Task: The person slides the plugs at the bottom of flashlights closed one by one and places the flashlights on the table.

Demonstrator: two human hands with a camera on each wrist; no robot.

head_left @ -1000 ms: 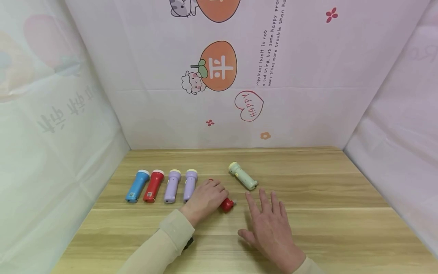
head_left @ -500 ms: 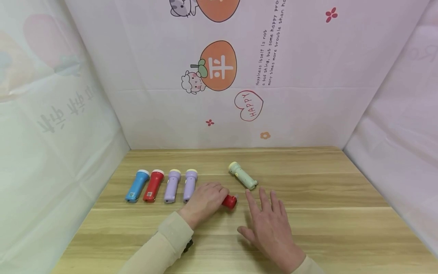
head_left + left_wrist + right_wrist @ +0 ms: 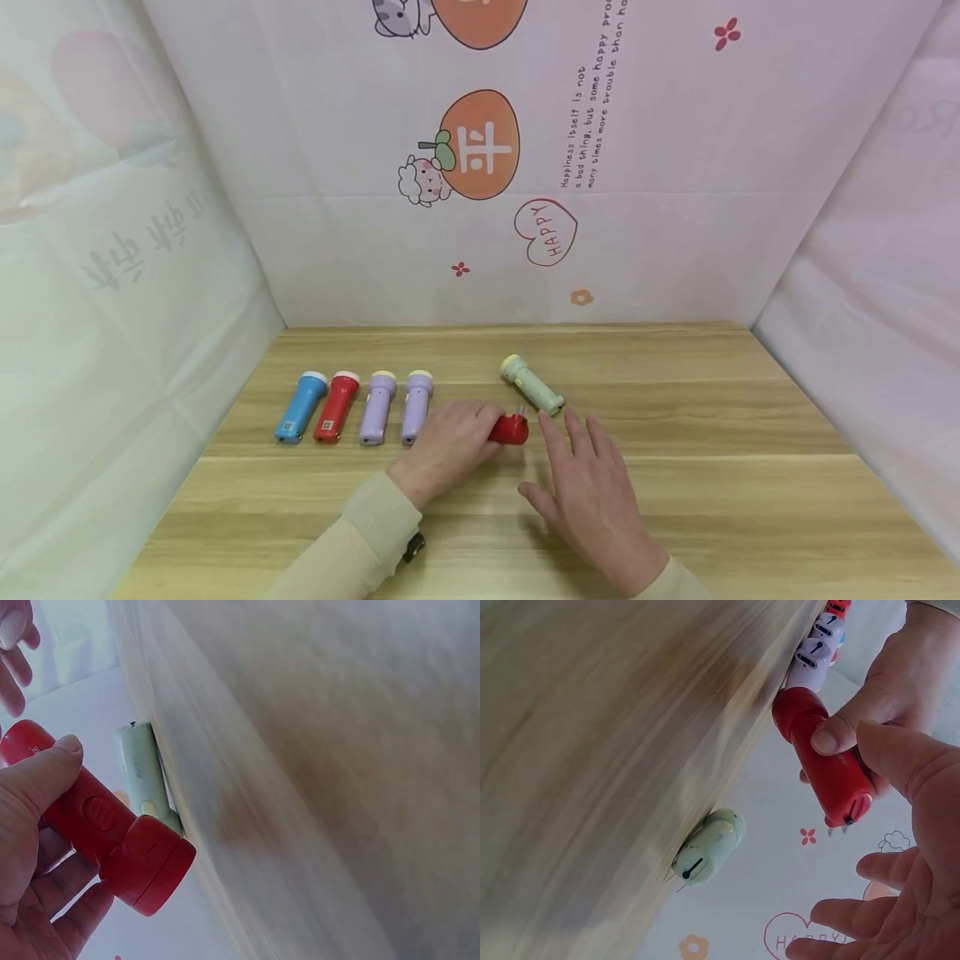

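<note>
My left hand (image 3: 450, 446) grips a red flashlight (image 3: 512, 429), thumb over its body and fingers curled beneath. In the left wrist view the flashlight (image 3: 150, 862) shows a ribbed switch and a wide head. Two metal prongs stick out at its tail end, seen in the head view. My right hand (image 3: 596, 504) lies to the right with fingers extended and spread, apart from the flashlight and holding nothing. A pale green flashlight (image 3: 536, 389) lies aslant on the table, just beyond both hands.
Along the left stand a blue flashlight (image 3: 300, 408), another red flashlight (image 3: 337, 408) and two purple flashlights (image 3: 377, 408), side by side, heads away. The left forearm partly crosses near the second purple one. White printed cloth (image 3: 645, 250) walls off the wooden table (image 3: 712, 500) at back and sides.
The red flashlight in my left hand has rolled and swung so its tail points right and its prongs now face up and away. The right hand has hardly moved.
</note>
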